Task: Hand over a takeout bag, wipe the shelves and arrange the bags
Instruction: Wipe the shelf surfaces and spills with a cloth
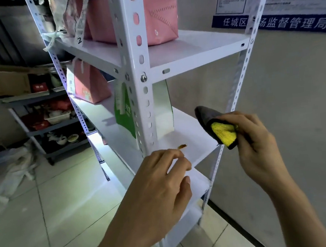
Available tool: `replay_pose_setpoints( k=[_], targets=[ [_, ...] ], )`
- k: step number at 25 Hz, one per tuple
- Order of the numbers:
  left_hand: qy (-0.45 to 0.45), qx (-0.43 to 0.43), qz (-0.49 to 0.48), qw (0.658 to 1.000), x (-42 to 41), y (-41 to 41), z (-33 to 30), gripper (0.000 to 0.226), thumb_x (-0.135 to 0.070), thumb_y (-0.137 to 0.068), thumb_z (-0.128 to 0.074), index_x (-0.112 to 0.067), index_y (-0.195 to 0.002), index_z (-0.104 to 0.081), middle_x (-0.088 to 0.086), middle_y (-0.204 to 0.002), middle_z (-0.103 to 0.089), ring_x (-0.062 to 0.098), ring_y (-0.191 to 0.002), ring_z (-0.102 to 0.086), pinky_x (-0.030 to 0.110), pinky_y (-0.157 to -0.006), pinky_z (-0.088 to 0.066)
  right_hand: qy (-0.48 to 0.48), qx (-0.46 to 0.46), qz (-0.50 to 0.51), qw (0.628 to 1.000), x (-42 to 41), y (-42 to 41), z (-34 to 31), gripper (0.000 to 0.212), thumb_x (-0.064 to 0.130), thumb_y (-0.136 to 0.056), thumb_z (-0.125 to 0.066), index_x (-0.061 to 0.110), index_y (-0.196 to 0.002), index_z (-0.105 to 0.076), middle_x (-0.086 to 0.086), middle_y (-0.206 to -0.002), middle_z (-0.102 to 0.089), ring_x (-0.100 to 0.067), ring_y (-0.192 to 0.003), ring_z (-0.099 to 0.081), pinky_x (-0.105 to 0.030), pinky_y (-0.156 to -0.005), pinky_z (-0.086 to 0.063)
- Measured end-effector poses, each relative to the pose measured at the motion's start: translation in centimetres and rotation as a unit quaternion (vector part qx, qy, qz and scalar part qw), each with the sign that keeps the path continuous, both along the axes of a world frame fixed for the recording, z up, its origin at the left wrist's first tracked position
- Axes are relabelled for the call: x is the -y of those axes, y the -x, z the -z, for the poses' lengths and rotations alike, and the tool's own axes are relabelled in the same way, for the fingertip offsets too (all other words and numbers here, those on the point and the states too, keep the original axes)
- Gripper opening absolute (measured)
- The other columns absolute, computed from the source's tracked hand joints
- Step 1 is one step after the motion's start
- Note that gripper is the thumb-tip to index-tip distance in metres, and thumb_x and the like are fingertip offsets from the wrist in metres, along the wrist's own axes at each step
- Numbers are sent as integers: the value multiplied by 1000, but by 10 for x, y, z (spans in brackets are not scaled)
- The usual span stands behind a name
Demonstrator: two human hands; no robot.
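A white metal shelf rack point(139, 70) stands in front of me. A pink takeout bag point(159, 14) sits on the upper shelf, another pink bag point(89, 86) on the shelf below at the left, and a green and white bag point(162, 107) stands on that same shelf by the front post. A small orange-brown stain point(182, 146) marks that shelf's front part. My right hand point(253, 140) grips a folded grey and yellow cloth point(218, 128) just above the shelf's right edge. My left hand point(160, 185) hovers near the stain, fingers loosely curled, holding nothing.
A dark rack point(54, 121) with boxes, bowls and red packets stands at the left. White plastic bags point(10, 178) lie on the tiled floor. A blue and white notice point(287, 21) hangs on the wall behind the shelf. A lower white shelf point(197, 183) sits under my left hand.
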State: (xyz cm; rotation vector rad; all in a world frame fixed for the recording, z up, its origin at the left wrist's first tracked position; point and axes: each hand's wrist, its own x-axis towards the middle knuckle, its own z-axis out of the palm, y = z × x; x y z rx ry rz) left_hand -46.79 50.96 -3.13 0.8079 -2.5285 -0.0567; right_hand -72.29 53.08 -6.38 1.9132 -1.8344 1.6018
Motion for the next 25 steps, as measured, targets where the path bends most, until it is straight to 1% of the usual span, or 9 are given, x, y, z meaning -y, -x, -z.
replay_pose_setpoints(
  k=[3,6,10,12,16,19,20,23,25],
  targets=[
    [-29,-9,17,999,5,-26,10,20,-31,-94,-49,-23,-105,-64,-6,-116,-61,13,-110,-56,22,-90,-48,-14,8,24,1000,-11,-26,11,58,-1,-89,-39,35,-126,-65,14,-126,-57,-17,-114,-58,-32,-84,-48],
    [-55,-14,38,998,15,-61,18,21,-31,-93,-50,-22,-105,-64,-6,-113,-62,14,-107,-57,25,-91,-50,-39,31,51,997,-22,-59,25,61,-8,-92,-41,37,-126,-65,13,-128,-56,-16,-115,-58,-34,-85,-50],
    [-66,-13,58,996,32,-121,29,23,-33,-93,-49,-23,-108,-64,-9,-113,-61,11,-108,-54,16,-91,-40,-63,57,101,991,-39,-117,44,69,-14,-93,-44,44,-123,-65,13,-127,-57,-10,-117,-58,-29,-88,-49],
    [-67,-14,70,995,41,-147,34,25,-35,-95,-46,-23,-108,-64,-8,-113,-60,11,-109,-53,16,-90,-38,-55,65,121,989,-48,-149,51,70,-15,-92,-45,46,-122,-64,12,-127,-58,-11,-116,-58,-28,-87,-49],
    [-91,-19,98,991,60,-191,51,25,-32,-95,-43,-22,-108,-62,-7,-112,-59,14,-108,-52,26,-87,-48,-54,74,139,986,-60,-213,66,74,-20,-90,-44,43,-123,-64,7,-128,-59,-17,-114,-60,-30,-85,-50],
    [-112,-20,118,986,74,-213,62,20,-30,-94,-45,-23,-107,-60,-10,-111,-57,11,-107,-49,31,-87,-49,-61,81,135,986,-56,-252,70,68,-13,-90,-43,43,-122,-64,10,-127,-58,-12,-111,-60,-17,-79,-49],
    [-113,-19,124,986,81,-218,65,22,-32,-94,-43,-24,-107,-59,-11,-111,-56,11,-107,-49,31,-86,-49,-67,81,135,985,-52,-262,72,65,-9,-90,-43,43,-122,-65,12,-128,-58,-11,-112,-60,-17,-80,-49],
    [-119,-16,132,984,108,-223,70,28,-37,-94,-38,-26,-108,-58,-13,-111,-55,10,-107,-48,30,-87,-48,-86,100,116,985,-28,-289,80,59,-6,-93,-43,40,-123,-66,14,-130,-57,-14,-112,-61,-27,-81,-50],
    [-118,-16,130,984,131,-224,75,26,-37,-94,-39,-27,-108,-58,-14,-110,-55,9,-106,-47,29,-87,-47,-91,97,100,986,-4,-302,84,56,-2,-94,-43,39,-124,-66,15,-131,-57,-14,-117,-61,-24,-85,-49]
  ],
)
